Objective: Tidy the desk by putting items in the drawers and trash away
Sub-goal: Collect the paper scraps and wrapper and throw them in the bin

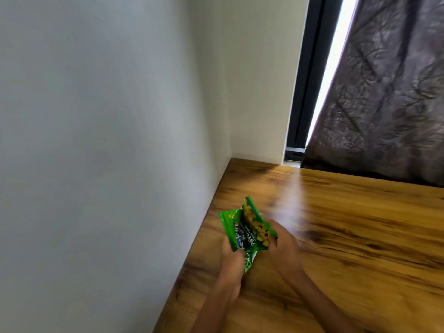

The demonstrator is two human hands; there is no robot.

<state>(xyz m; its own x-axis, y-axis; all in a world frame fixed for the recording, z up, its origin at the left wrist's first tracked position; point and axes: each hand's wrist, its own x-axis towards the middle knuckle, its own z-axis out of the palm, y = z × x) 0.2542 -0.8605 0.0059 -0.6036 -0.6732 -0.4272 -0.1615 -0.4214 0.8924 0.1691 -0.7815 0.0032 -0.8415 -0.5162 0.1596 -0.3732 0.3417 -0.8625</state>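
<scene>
Holding a green snack wrapper [247, 227] between both hands, just above the near left part of the tabletop [348, 224] and close to the wall [96, 140]. Left hand [231, 257] curled round the lower left edge, right hand [282, 246] pinching the lower right corner. Crumpled and folded along the middle, thin foil-like film, probably very light and limp, likely empty trash; slick to the touch, so best gripped in a bunch or squeezed flat, not by one loose corner. No breakage risk, though springy enough to unfold once let go. Wood-grain tabletop, glossy and smooth, pushed into a corner of pale walls. Farther right, a dark window frame [305, 92], a bright strip of daylight and a dark patterned curtain [384, 92] reaching down behind the tabletop's far edge. No drawers or bin in sight.
</scene>
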